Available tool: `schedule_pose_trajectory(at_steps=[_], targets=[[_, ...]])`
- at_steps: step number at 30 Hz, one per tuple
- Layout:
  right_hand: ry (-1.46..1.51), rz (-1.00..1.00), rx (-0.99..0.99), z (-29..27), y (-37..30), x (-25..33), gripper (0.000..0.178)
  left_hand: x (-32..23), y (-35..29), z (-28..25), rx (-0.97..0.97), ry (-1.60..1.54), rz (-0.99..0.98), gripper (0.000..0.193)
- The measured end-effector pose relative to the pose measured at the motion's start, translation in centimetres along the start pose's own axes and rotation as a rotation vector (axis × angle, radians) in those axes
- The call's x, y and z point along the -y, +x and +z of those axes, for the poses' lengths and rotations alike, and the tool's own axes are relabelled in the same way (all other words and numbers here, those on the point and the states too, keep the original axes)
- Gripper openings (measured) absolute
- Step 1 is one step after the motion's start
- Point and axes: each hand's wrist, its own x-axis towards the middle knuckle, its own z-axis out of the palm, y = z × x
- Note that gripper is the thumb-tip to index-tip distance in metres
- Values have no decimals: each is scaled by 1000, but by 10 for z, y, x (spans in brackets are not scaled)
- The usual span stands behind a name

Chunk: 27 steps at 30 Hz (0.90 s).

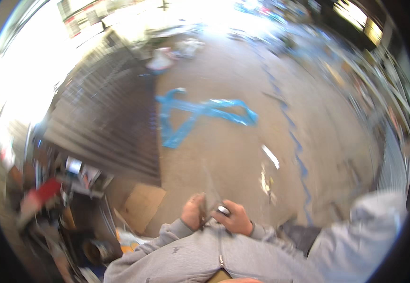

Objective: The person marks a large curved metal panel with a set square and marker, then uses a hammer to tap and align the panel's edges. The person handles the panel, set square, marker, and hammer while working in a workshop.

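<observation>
Both my hands are close together in front of my grey zip-up jacket [181, 254]. My right hand [235, 219] is closed around a small dark object with a shiny silver part [223, 210]; motion blur hides its exact kind. Beside it, my left hand [193, 212] has its fingers curled, with the thumb side up. What it grips is hidden. A thin, pale, blurred strip [211, 188] rises from between the hands over the floor.
Crumpled blue plastic film [198, 109] lies on the brown floor [223, 160]. To the left stands a dark ribbed panel [106, 122], with cardboard [143, 205] and clutter below. A white strip [270, 157] lies ahead right. Long bars [365, 80] line the right side.
</observation>
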Motion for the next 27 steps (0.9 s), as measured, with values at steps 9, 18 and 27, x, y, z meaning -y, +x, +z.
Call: schedule_pose_trajectory(at_steps=[9, 18, 27], targets=[[69, 100, -310, -117, 23, -34, 38, -19, 105, 141, 509, 28, -341, 37], [0, 286, -656, -181, 61, -55, 39, -10, 239, 248, 633, 325, -545, 37], [-50, 422, -912, -205, 167, -60, 41, -62, 349, 322, 775, 466, -681, 28]])
